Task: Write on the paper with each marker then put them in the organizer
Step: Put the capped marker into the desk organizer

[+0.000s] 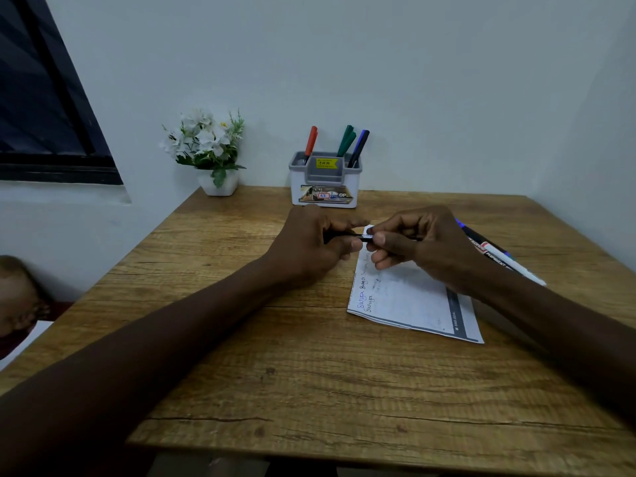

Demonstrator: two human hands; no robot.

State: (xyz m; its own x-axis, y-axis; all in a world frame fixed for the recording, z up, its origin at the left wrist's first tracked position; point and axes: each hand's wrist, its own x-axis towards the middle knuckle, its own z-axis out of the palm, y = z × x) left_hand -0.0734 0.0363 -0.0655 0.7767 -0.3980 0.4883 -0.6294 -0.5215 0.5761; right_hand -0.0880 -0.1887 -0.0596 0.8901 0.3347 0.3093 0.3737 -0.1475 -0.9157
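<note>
Both hands, left [309, 242] and right [413, 242], grip one black marker [361, 237] above the paper [413, 304], probably working its cap, organizer [325, 187] beyond.

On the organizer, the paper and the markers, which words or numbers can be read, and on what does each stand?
"49 00": yellow sticker on the organizer.
"42" and "OP", then cut off: front label of the organizer.
"Surya", three times, handwritten: paper.
Grey strip of the paper: too small to read.
Markers on the table: print too blurred to read.
</note>
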